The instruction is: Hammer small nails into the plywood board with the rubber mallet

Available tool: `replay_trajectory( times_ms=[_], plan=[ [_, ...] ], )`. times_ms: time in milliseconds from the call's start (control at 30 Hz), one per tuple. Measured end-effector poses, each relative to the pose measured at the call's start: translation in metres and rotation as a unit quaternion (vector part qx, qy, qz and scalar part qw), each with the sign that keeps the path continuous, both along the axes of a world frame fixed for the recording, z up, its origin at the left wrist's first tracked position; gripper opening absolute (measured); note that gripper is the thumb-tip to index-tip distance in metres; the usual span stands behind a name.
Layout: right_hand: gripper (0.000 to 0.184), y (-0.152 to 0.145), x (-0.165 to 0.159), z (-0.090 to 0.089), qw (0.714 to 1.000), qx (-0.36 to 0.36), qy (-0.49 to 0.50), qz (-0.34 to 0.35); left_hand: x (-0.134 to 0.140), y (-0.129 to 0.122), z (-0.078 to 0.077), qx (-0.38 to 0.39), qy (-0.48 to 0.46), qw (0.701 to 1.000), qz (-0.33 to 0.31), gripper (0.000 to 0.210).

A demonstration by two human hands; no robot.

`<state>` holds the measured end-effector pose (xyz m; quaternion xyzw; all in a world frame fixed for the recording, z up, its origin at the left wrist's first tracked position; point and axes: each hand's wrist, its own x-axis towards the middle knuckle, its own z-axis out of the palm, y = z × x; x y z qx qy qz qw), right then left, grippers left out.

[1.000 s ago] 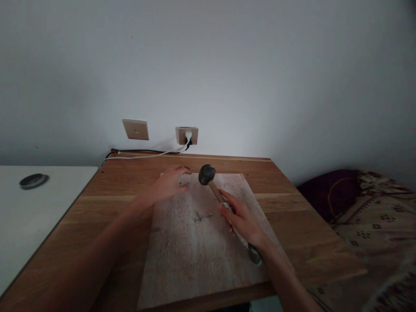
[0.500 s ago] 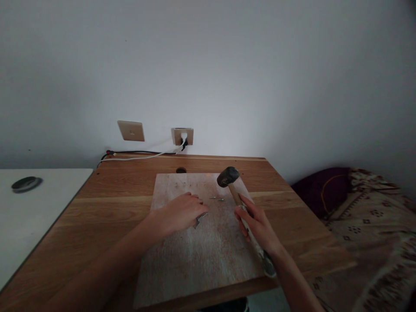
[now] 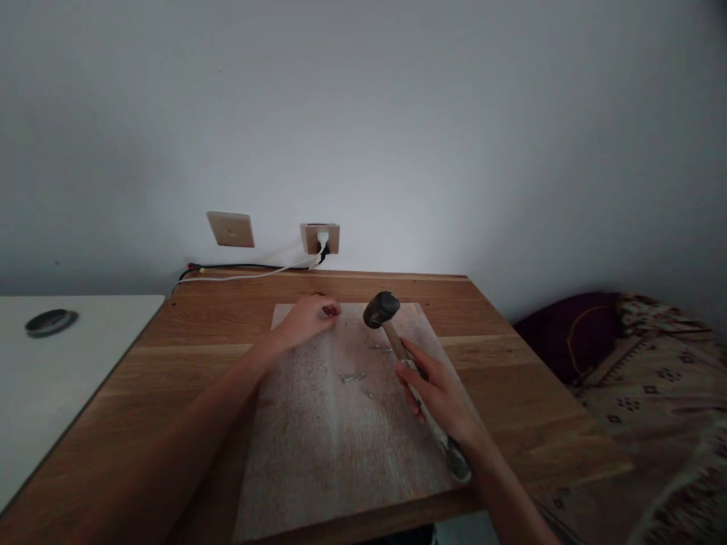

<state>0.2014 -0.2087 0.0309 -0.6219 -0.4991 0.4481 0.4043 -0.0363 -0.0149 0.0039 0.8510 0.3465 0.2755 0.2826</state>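
A pale wooden board [image 3: 341,454] lies flat on the desk. My right hand [image 3: 435,390] is wrapped around the handle of a dark-headed mallet [image 3: 381,309], whose head hovers over the upper right of the board. At the board's far left, my left hand [image 3: 310,319] has its fingers curled together; whatever they pinch is too small to make out. Several loose nails [image 3: 348,378] lie in the middle of the board, and others [image 3: 378,347] rest farther back beside the mallet handle. Small points of a row show near the far edge, partly covered by my left hand.
The wooden desk [image 3: 500,386] meets a wall with a socket [image 3: 321,239] and plugged-in cables [image 3: 244,277]. On the left is a white tabletop [image 3: 85,378] with a dark round grommet [image 3: 51,322]. Patterned fabric [image 3: 653,386] and a purple cushion [image 3: 560,333] lie at right.
My left hand has moved away from the board's middle to its far left edge, leaving loose nails on the board. The mallet has shifted slightly left with my right hand.
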Motion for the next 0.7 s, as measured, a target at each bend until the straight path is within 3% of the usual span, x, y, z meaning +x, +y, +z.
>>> replay_trajectory(
  times_ms=[233, 700],
  plan=[
    [0.069, 0.000, -0.005, -0.001, 1.000, -0.006, 0.017, -0.001, 0.000, -0.003, -0.008, 0.033, 0.019, 0.999, 0.000, 0.018],
    [0.069, 0.011, -0.024, -0.003, 0.999, 0.004, 0.031, 0.033, -0.001, -0.002, -0.018, -0.008, -0.033, 0.999, -0.015, 0.018]
  ],
)
